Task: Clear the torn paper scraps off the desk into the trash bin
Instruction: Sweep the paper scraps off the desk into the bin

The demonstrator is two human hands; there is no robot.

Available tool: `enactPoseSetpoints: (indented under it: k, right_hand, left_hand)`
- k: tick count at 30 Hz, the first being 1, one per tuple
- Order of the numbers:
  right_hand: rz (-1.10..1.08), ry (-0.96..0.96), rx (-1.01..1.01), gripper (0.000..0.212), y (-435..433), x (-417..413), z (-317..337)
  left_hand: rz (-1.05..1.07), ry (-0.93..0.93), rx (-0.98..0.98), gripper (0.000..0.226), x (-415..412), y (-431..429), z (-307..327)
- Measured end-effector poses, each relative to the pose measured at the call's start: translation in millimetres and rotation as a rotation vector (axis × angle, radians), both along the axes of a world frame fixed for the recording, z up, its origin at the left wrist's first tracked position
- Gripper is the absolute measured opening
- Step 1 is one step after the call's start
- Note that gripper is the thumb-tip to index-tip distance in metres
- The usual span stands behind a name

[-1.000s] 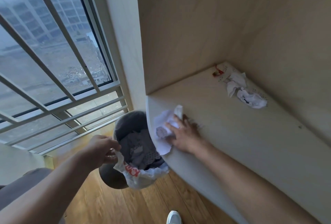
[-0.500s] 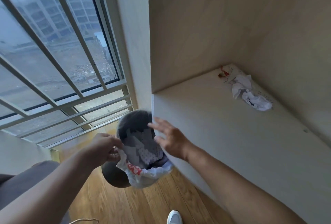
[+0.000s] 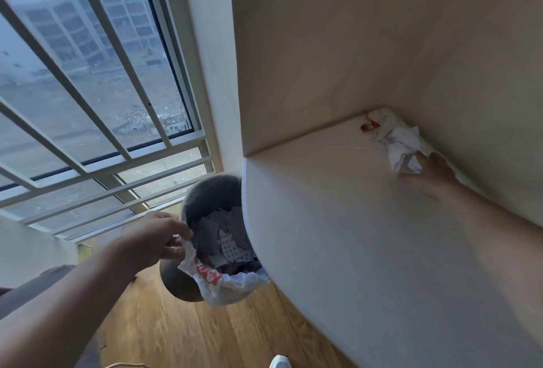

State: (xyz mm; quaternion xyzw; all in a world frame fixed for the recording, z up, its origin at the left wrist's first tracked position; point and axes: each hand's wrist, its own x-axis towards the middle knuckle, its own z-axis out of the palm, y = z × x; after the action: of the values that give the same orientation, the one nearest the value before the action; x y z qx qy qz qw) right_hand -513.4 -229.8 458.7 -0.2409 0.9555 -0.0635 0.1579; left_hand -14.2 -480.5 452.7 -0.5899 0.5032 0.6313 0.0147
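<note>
The right hand [image 3: 432, 175] reaches the crumpled paper scraps [image 3: 402, 151] at two o'clock on the tabletop [image 3: 352, 220] — grip blurred, I cannot tell. The left hand [image 3: 158, 238] pinches the bin liner [image 3: 211, 279]. Next — gather them, carry them to the trash bin [image 3: 211, 194].

A large window [image 3: 88, 73] with pale slanted bars fills the left side, showing grey daylight and buildings outside. Plain beige wall panels [image 3: 352, 44] meet in a corner above the pale desk [image 3: 352, 250]. Below lies a wood-plank floor [image 3: 164, 332] in warm brown.
</note>
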Motion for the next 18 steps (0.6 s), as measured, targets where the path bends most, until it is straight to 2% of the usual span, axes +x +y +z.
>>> enactPoseSetpoints:
  k: [5,8,11,14,17,18]
  right_hand:
    - [-0.031,-0.057,0.028,0.093,-7,-18,-3]
    - [0.034,0.004,0.099,0.09,-15,-21,-8]
    - [0.142,0.068,0.128,0.071,-25,-11,-18]
    - [0.233,0.027,0.185,0.053,-38,5,-16]
    - [0.313,0.025,0.201,0.012,-47,18,-14]
    - [0.322,0.017,0.211,0.009,-50,23,-14]
  left_hand:
    - [-0.014,-0.005,0.0,0.015,-3,1,-1]
    - [-0.015,-0.002,-0.006,0.016,-5,3,2]
    - [-0.009,0.004,-0.013,0.014,-7,4,3]
    - [0.002,-0.001,-0.019,0.013,-8,5,2]
    - [0.016,0.012,-0.01,0.013,-8,7,2]
    - [0.016,0.016,-0.008,0.014,-8,8,3]
